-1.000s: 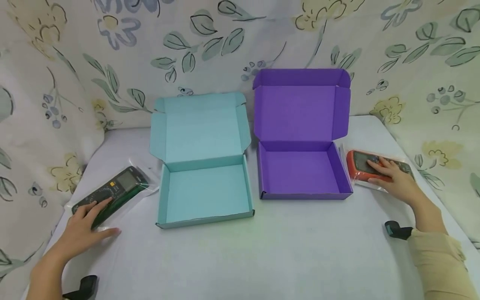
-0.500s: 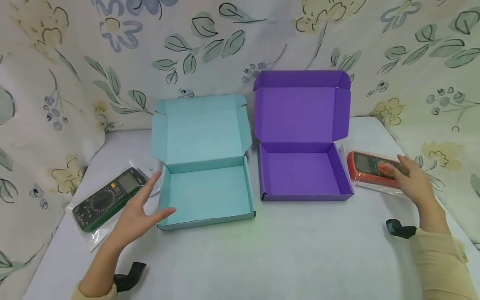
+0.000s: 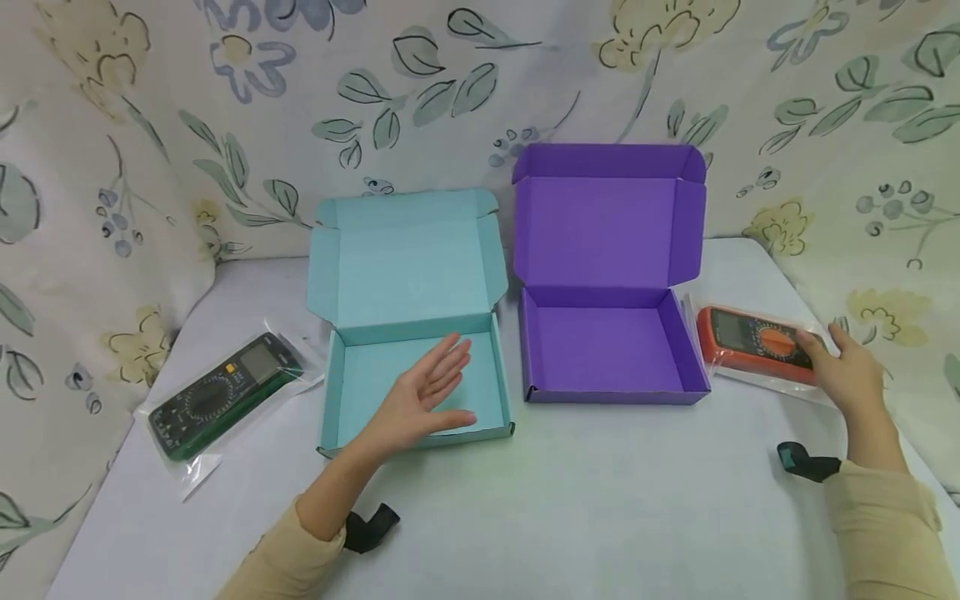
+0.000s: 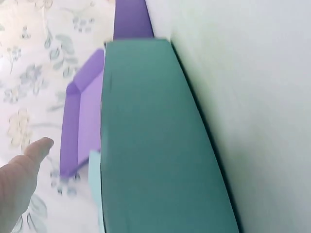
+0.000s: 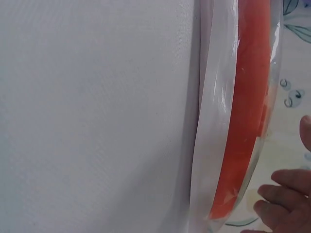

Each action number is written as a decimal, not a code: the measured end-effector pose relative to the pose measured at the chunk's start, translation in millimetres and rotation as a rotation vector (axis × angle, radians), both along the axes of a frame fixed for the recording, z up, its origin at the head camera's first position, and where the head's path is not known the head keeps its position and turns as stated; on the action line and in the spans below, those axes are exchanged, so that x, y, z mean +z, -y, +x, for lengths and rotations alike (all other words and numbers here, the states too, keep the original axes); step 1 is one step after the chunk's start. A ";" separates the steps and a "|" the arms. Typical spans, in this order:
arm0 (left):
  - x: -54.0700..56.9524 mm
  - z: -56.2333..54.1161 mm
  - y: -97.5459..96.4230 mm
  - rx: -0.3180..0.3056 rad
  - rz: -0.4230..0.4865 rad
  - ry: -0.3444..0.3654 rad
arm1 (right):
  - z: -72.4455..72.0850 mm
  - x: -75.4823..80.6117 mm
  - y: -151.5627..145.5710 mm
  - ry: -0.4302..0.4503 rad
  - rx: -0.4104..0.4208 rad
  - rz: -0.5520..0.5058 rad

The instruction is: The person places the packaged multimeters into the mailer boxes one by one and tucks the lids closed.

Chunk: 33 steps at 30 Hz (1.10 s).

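A person's left hand (image 3: pixel 408 408) hangs over an open light-blue cardboard box (image 3: pixel 412 262), its straight fingers side by side and its thumb apart, masking part of the interior. The right hand (image 3: pixel 851 367), thumb and fingers parted, is at the outer end of an orange multimeter (image 3: pixel 750 340), bagged in clear plastic on the white table (image 3: pixel 600 500); whether the fingertips touch it cannot be told. The multimeter lies just beside an open purple cardboard box (image 3: pixel 600 350), whose right wall stands between it and the interior. Across the table, a black-and-green multimeter (image 3: pixel 225 396) lies aslant in its own clear plastic bag (image 3: pixel 201 475), the light-blue box's left wall a barrier on that side. Both lids stand raised before a floral cloth (image 3: pixel 255 179). In the left wrist view, the light-blue box's front wall blocks most of what lies beyond.
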<state>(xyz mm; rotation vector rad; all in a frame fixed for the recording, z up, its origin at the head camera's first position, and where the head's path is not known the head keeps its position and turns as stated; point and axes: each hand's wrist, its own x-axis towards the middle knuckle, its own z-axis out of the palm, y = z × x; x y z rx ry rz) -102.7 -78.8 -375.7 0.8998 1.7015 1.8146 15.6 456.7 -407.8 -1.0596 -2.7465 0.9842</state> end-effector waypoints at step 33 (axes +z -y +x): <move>-22.0 -10.2 -112.2 0.158 -0.423 0.304 | 10.6 -11.0 -8.8 0.065 -0.050 -0.073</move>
